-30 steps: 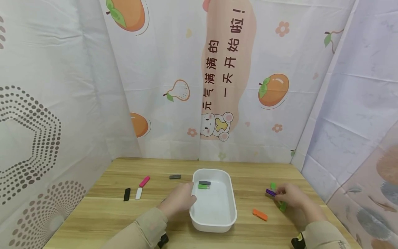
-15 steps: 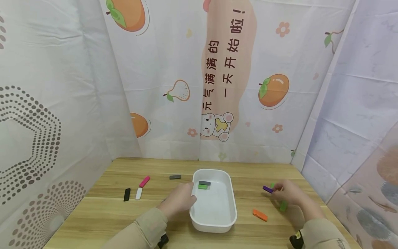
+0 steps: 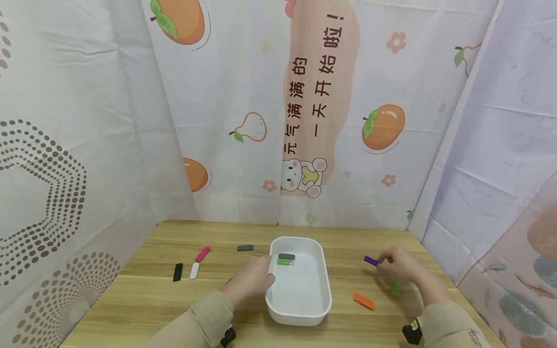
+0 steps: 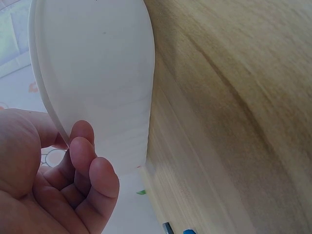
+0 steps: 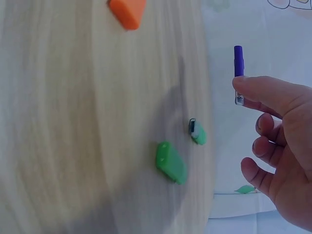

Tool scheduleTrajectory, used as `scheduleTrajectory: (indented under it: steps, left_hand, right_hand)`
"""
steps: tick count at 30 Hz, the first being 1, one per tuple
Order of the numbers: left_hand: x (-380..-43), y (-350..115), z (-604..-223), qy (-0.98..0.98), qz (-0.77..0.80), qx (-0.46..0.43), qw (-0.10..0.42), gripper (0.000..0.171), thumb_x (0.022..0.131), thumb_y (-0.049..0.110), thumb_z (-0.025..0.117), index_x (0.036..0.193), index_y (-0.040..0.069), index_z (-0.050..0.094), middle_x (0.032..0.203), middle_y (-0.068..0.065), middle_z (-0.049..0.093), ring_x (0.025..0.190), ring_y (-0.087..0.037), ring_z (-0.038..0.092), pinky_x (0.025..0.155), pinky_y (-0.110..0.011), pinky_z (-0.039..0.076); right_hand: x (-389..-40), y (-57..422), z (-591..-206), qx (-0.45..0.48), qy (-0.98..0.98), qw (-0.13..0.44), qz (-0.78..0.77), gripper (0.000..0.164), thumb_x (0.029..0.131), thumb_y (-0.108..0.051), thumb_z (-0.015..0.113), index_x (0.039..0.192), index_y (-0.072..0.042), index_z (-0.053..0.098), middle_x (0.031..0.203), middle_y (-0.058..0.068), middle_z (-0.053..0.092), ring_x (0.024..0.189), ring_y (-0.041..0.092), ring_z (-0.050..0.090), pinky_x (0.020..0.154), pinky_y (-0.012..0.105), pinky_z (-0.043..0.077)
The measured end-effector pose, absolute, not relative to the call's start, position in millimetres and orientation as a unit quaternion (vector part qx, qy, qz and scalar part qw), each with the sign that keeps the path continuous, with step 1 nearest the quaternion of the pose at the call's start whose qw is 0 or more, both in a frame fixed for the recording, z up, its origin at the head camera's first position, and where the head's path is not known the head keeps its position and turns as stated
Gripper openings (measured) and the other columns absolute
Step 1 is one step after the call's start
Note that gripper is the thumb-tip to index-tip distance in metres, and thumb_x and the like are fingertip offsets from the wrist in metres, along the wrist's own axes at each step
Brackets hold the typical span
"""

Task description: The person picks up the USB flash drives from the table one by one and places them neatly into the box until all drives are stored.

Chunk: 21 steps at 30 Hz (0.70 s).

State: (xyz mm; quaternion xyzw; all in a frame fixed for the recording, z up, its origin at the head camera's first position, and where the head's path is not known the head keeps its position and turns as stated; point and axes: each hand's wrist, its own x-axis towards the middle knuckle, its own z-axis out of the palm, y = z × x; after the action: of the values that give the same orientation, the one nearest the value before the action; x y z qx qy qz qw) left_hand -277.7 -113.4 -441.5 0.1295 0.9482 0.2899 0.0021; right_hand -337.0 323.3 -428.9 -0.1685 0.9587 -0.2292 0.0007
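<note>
Two digits of the right hand (image 5: 292,131), thumb and forefinger, clamped on a purple stick (image 5: 238,61); the other three curl loosely, off it. Stick held up off the wood, right of the tray, its gripped end pale and see-through or metallic, cannot tell which.

Left hand (image 3: 250,278) pinches the left rim of a white tray (image 3: 298,320), thumb inside, fingertips bunched against the outer wall.

Edges and room: tray's right wall stands well apart from the purple stick, a stretch of table (image 3: 344,241) between. Tray's near end shows broad white floor; a grey stick (image 3: 286,256) and a green stick (image 3: 285,261) lie side by side toward the far left of it. Orange stick (image 3: 363,301) lies between tray and right forearm, on the near side. Green block (image 3: 396,288) beneath the right wrist; a smaller green piece (image 5: 197,132) beyond it. Table's right edge runs past the right forearm; far edge meets the curtain (image 3: 243,58).

Left side: dark grey bar (image 3: 245,247) far, then pink bar (image 3: 202,254), white bar (image 3: 194,270) just nearer, black bar (image 3: 177,272) leftmost.

Materials: tray smooth, rounded corners, thin lip. Sticks slim, smooth. Table streaked with lengthwise grain. Curtain creased, fruit-printed.
</note>
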Motion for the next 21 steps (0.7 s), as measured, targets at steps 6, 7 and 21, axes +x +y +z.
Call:
scheduleTrajectory:
  steps: [6,7,21]
  left_hand:
    - [-276.4,-113.0,-440.5,0.947,0.294,0.130,0.007,0.045,0.092,0.008,0.065,0.133,-0.010,0.057,0.122,-0.023,0.066,0.084,-0.020,0.061,0.080,-0.041,0.057]
    - [-276.2,-113.0,-440.2,0.947,0.294,0.130,0.006,0.045,0.092,0.008,0.065,0.133,-0.010,0.057,0.122,-0.024,0.066,0.085,-0.021,0.061,0.080,-0.041,0.057]
    - [-275.3,-113.1,-439.2,0.946,0.300,0.124,0.014,0.046,0.094,0.010,0.064,0.135,-0.009,0.056,0.126,-0.023,0.065,0.086,-0.021,0.060,0.080,-0.040,0.056]
  right_hand:
    - [-342.9,317.7,-423.0,-0.186,0.955,-0.004,-0.231,0.010,0.087,-0.018,0.078,0.093,-0.011,0.076,0.072,0.000,0.051,0.067,0.017,0.046,0.057,0.033,0.039]
    - [-343.7,316.6,-421.8,-0.188,0.955,-0.005,-0.229,0.010,0.087,-0.019,0.078,0.093,-0.011,0.076,0.073,0.000,0.051,0.068,0.017,0.046,0.057,0.033,0.039]
    - [-351.7,292.8,-401.9,-0.189,0.958,-0.004,-0.217,0.011,0.089,-0.021,0.076,0.095,-0.012,0.076,0.072,-0.001,0.049,0.068,0.017,0.043,0.059,0.033,0.034]
